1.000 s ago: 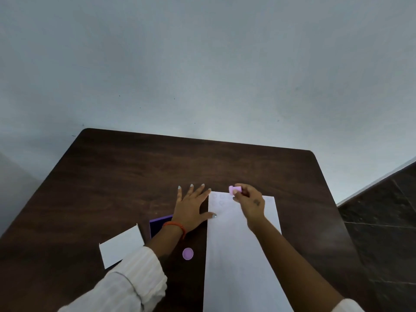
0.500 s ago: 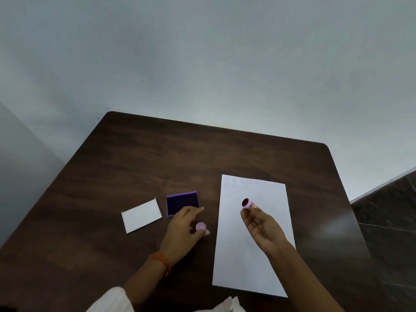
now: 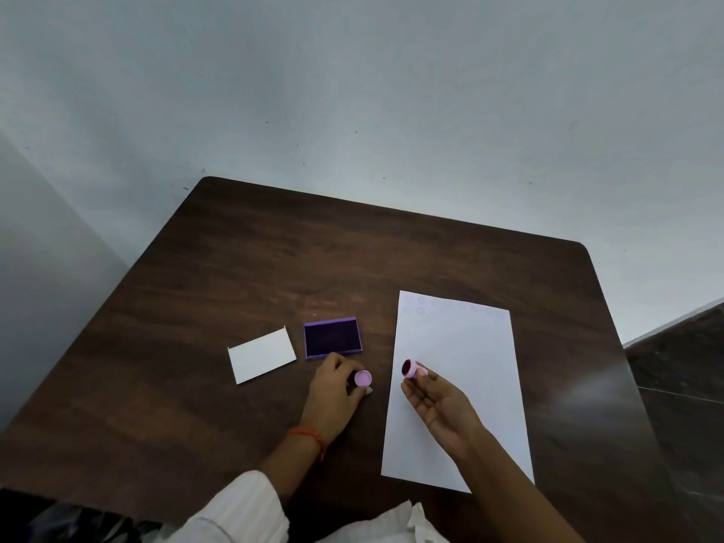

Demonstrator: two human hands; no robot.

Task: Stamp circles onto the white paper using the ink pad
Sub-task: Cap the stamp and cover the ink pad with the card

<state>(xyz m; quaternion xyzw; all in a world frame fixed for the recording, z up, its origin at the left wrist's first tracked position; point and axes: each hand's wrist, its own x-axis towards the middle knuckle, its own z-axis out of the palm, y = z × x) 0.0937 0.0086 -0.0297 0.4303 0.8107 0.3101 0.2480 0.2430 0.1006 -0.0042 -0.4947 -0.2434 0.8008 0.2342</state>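
A long white paper lies on the dark wooden table, with faint circles along its far edge. Left of it sits the open purple ink pad. My right hand hovers palm-up over the paper's left side and pinches a small pink round stamp at its fingertips, dark inked face turned toward the left. My left hand rests on the table just in front of the ink pad, its fingers on a pink round cap.
A small white card lies left of the ink pad. The table's far edge meets a pale wall; dark floor shows past the right edge. White cloth bunches at the near edge.
The right hand lifted the stamp off the paper's top edge and pulled it back, face turned sideways. The left hand left the paper's edge and came down onto the pink cap.
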